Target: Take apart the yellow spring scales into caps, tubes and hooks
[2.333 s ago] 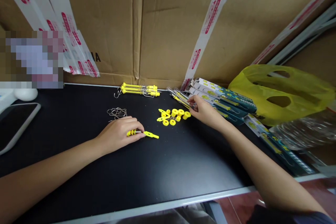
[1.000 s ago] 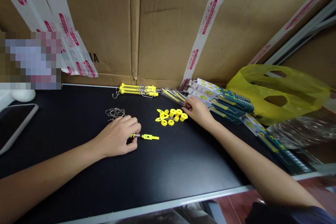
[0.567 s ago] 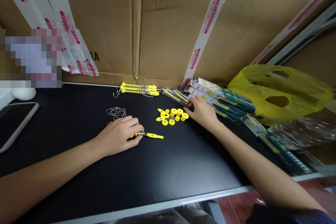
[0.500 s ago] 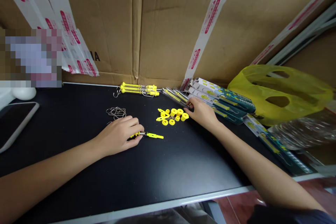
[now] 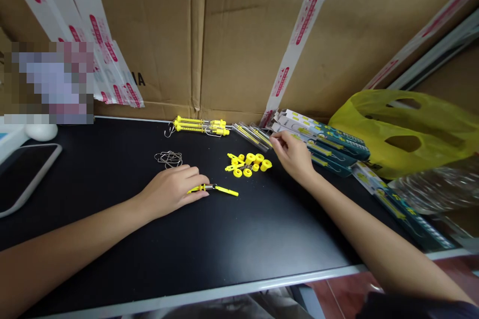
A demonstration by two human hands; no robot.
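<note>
My left hand (image 5: 175,189) is closed round a small yellow plastic piece with a metal spring (image 5: 208,187), low over the black table. A slim yellow plastic strip (image 5: 227,191) hangs from the spring's end, out past the fingertips. My right hand (image 5: 294,157) has its fingers curled together beside the clear tubes (image 5: 251,135); whatever they grip, if anything, is hidden. Between the hands lies a pile of yellow caps, rings and strips (image 5: 249,163) with small springs among them. Bent wire hooks (image 5: 170,159) lie just behind my left hand.
Several yellow spring scales (image 5: 201,126) lie along the cardboard wall (image 5: 239,50). Printed boxes (image 5: 325,144) and a yellow plastic bag (image 5: 359,114) fill the right side. At the left are a phone (image 5: 26,174) and a white rounded object (image 5: 42,131).
My right hand has shifted slightly up and right, off the near ends of the clear tubes. The yellow strip at my left hand has turned edge-on. The view has shifted slightly.
</note>
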